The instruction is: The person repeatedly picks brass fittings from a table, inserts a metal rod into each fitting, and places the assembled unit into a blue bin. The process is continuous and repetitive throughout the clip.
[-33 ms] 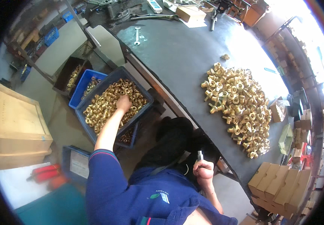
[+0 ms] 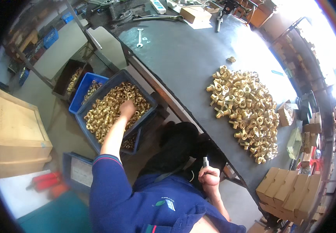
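Observation:
My left hand point(image 2: 127, 109) reaches down into a dark blue-grey bin point(image 2: 92, 136) of small brass fittings point(image 2: 106, 110). Its fingertips are hidden among the fittings, so whether they grip one does not show. Closed in front of my body, near the table's edge, my right hand point(image 2: 209, 176) holds a short silver metal piece point(image 2: 205, 162) that sticks up out of the fist. To the right, a large heap of brass fittings with ring-shaped ends point(image 2: 245, 110) lies on the dark table point(image 2: 175, 58).
A blue tub point(image 2: 80, 92) of small metal parts adjoins the bin. On the table are an open-ended spanner point(image 2: 140, 38) and a single brass fitting point(image 2: 231, 59). Cardboard boxes point(image 2: 286, 190) stack at the right edge, and a wooden crate point(image 2: 16, 128) stands at far left.
The whole view has shifted slightly. Both hands stay in the same places, the left in the bin and the right around the silver piece.

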Motion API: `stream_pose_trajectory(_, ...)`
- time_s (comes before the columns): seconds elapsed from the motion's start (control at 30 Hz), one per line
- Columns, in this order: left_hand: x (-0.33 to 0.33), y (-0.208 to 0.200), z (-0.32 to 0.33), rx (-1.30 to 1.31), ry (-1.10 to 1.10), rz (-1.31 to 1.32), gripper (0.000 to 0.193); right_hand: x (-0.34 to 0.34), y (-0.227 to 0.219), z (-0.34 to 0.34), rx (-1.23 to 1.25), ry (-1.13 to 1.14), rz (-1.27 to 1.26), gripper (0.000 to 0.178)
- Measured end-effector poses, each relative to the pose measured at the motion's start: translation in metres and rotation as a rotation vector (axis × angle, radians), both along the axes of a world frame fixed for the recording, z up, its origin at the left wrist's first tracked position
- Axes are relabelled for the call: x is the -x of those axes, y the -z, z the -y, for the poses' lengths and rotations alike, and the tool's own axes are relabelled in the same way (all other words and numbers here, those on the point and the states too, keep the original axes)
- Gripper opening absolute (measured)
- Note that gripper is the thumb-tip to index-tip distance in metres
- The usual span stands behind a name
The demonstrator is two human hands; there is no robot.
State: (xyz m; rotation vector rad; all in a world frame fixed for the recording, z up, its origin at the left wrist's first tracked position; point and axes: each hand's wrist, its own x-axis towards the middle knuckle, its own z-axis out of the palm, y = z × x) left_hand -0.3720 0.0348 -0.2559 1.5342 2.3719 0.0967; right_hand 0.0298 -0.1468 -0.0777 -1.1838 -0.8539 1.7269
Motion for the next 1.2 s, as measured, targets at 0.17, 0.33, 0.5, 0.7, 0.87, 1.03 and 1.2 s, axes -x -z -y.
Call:
stream_pose_trajectory(0.17,-0.013,0.025,0.001,-0.031,-0.138,0.065,0.023,-0.002,0.003,0.005,0.083,0.034,0.011,0.015)
stream_pose_trajectory(0.33,-0.009,0.021,-0.005,0.05,-0.326,0.169,0.027,-0.001,0.005,0.002,0.142,0.005,0.039,0.014)
stream_pose_trajectory(0.5,-0.012,0.025,-0.013,-0.025,-0.436,0.143,0.021,0.001,0.006,0.003,0.123,-0.004,0.031,0.014)
stream_pose_trajectory(0.7,0.012,0.006,0.003,-0.398,-0.411,1.027,0.02,-0.009,0.003,0.008,0.111,-0.002,0.041,0.016)
stream_pose_trajectory(0.87,-0.02,-0.087,0.035,-0.487,-0.302,1.507,0.022,-0.001,0.002,-0.001,0.015,-0.091,0.156,0.017)
stream_pose_trajectory(1.03,-0.104,-0.16,0.066,-0.249,0.129,1.707,0.017,0.009,-0.012,-0.027,-0.464,-0.427,0.41,0.01)
stream_pose_trajectory(1.2,-0.175,-0.197,0.093,0.208,0.484,1.519,0.015,0.007,-0.03,-0.03,-0.576,-0.496,0.486,0.01)
